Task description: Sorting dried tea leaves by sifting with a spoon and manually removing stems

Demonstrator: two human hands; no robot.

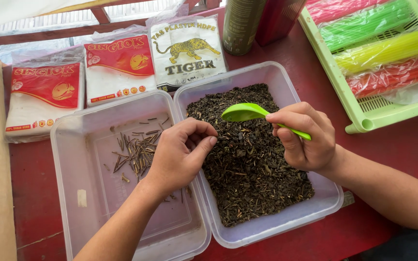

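So the person's right hand [306, 137] is wrapped around the handle of a green plastic scoop [247, 113], its bowl hovering just above the dried tea leaves [247, 159] that fill the clear tub [325, 193] under that hand. The left hand [182, 154] is pinched shut, thumb against fingertips, right at the edge of the leaves; whether there's a stem in the pinch is hard to tell. Under the left wrist sits a second clear tub [73, 183] holding just a small pile of stems [136, 152], kept touching the first so the reach is short. Beyond both hands are three packs of plastic bags [117, 67], and past the right hand a green tray [364, 113] of coloured straws [383, 48], all on the red table [402, 145].
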